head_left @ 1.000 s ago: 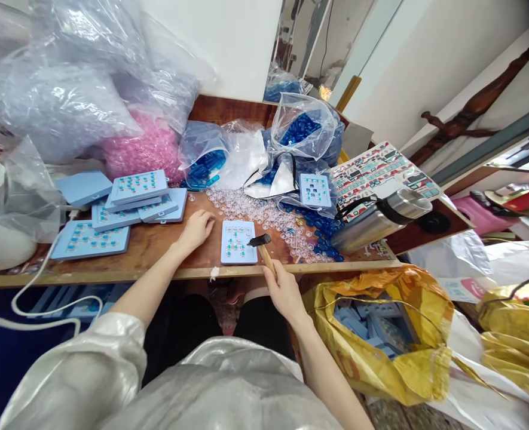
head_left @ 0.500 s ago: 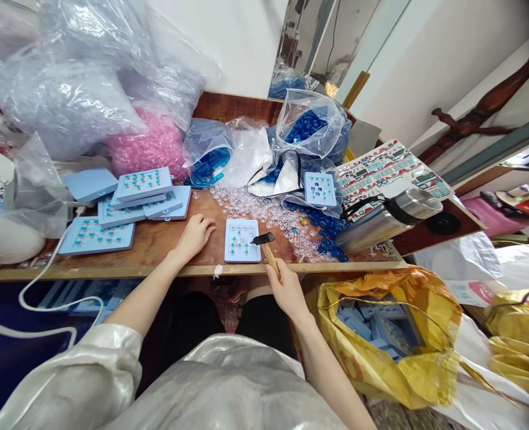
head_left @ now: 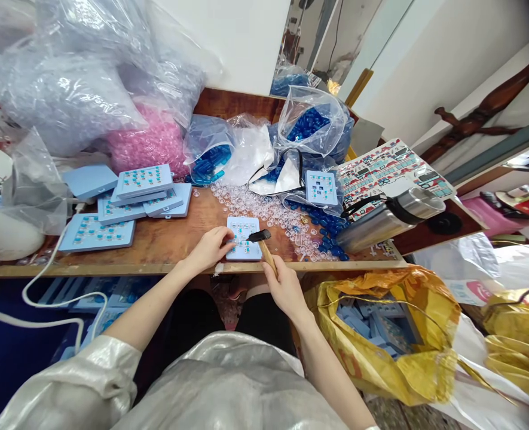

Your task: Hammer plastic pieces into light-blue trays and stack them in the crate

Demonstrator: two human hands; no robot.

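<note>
A light-blue plastic panel (head_left: 248, 253) with small turquoise and clear pieces set in it lies flat near the table's front edge. My right hand (head_left: 283, 285) is closed around the wooden handle of a hammer (head_left: 259, 236), whose black head hangs over the panel's right part. At the panel's left side is my left hand (head_left: 213, 248), thumb and forefinger bent together over its edge. Whatever may be between these fingertips is too small to make out. Loose clear plastic pieces (head_left: 268, 212) are scattered just behind the panel.
Similar panels (head_left: 98, 232) are stacked at the left; another panel (head_left: 321, 188) leans among bags at the back. Dark-blue pieces (head_left: 324, 230) lie by a steel flask (head_left: 390, 221). A yellow sack (head_left: 336, 352) of panels stands right, below the table. A white cable (head_left: 26, 292) hangs at left.
My left hand has moved right from the bare tabletop to the panel's left edge. The hammer head has shifted slightly left and up over the panel, still in my right hand.
</note>
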